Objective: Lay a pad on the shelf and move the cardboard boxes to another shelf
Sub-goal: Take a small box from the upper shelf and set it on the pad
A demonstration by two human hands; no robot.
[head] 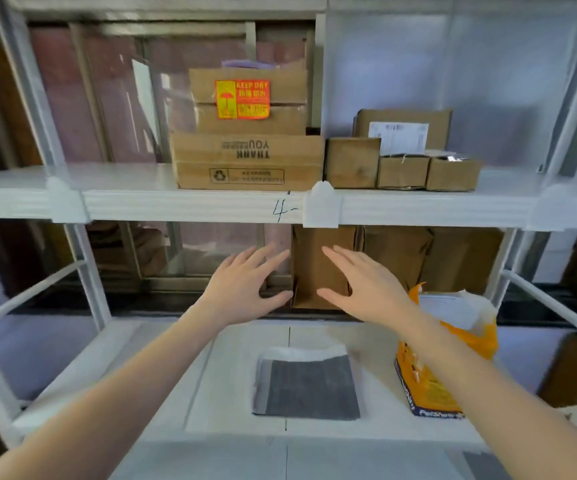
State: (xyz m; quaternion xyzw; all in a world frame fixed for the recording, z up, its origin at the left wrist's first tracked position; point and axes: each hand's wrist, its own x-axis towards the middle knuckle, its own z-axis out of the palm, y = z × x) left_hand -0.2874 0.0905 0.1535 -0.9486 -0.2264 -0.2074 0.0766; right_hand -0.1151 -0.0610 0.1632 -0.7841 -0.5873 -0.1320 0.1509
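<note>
At centre frame, the white metal shelf rack (190,206) is carrying stacked brown cardboard boxes (245,161) on its upper board. Lower down, the tall brown cardboard box (318,268) is standing upright at the back. The left hand (242,285) and right hand (366,285) are flanking it, spread wide and empty, likely to clamp its sides. The folded grey pad (309,389) is lying flat at lower centre, not yet spread.

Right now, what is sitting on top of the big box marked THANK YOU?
A second cardboard box with an orange KEEP DRY sticker rests on the THANK YOU box. Something pale purple pokes out above it; what else that box holds is hidden.
</note>
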